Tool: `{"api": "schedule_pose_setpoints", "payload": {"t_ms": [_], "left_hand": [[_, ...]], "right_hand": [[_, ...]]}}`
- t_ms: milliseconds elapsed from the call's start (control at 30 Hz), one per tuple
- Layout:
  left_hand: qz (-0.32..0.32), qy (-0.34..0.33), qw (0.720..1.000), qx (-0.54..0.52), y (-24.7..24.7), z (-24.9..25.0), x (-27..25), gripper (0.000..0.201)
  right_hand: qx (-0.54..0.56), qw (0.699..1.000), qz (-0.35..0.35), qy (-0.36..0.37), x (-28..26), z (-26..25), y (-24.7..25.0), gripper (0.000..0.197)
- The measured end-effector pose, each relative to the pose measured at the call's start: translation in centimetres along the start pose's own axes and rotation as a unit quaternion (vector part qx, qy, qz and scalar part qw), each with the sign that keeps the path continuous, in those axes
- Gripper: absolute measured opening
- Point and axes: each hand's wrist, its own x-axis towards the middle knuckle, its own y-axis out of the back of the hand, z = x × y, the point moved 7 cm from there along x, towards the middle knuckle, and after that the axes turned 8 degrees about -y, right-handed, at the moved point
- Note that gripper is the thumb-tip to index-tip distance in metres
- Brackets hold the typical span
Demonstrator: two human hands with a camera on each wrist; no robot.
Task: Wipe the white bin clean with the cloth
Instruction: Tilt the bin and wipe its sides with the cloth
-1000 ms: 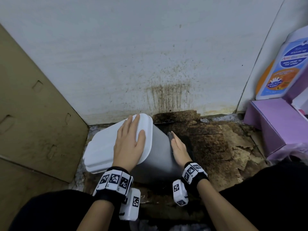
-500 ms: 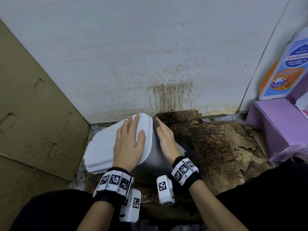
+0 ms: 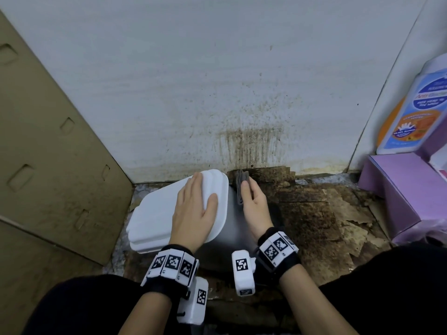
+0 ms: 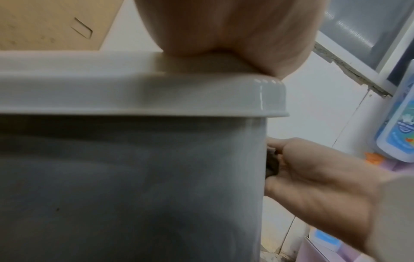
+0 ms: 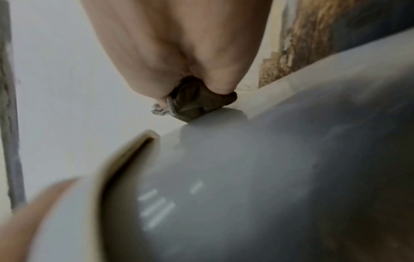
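Pressing cloth (image 3: pixel 242 189) under right hand (image 3: pixel 254 206) fingers (image 3: pixel 247 189), against white bin (image 3: pixel 154 211) side

The right hand (image 3: pixel 254 206) has slid the cloth (image 3: pixel 241 188) up the bin's (image 3: pixel 232 228) side.

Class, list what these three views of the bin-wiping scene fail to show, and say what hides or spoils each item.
1. Bin interior: lid closed, all views.
2. Bin's left and rear sides: hidden by the lid in the head view.
3. Cloth: mostly covered by the right hand; only an edge shows in each wrist view.
4. Bottle label: cut off at the head view's right edge, text too small.
5. Right wrist view: foreground blurred.
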Motion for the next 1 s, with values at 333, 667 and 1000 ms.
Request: {"api": "schedule_pose_setpoints", "payload": {"t_ms": [333, 667, 1000], "left_hand": [[-0.011, -0.034, 0.999, 0.023, -1.0, 1.6, -0.1, 0.057], [0.030, -0.076, 0.996, 0.026, -1.3, 1.4, 0.1, 0.069], [-0.011, -0.112, 0.992, 0.058, -1.9, 2.3, 0.3, 0.073]], "right_hand": [[-0.165, 0.978, -0.050, 0.115, -1.3, -6.2, -2.8, 0.034], [-0.191, 0.973, -0.039, 0.124, -2.2, -5.2, -2.2, 0.042], [-0.171, 0.974, 0.062, 0.136, -7.0, -3.1, -1.4, 0.051]]}}
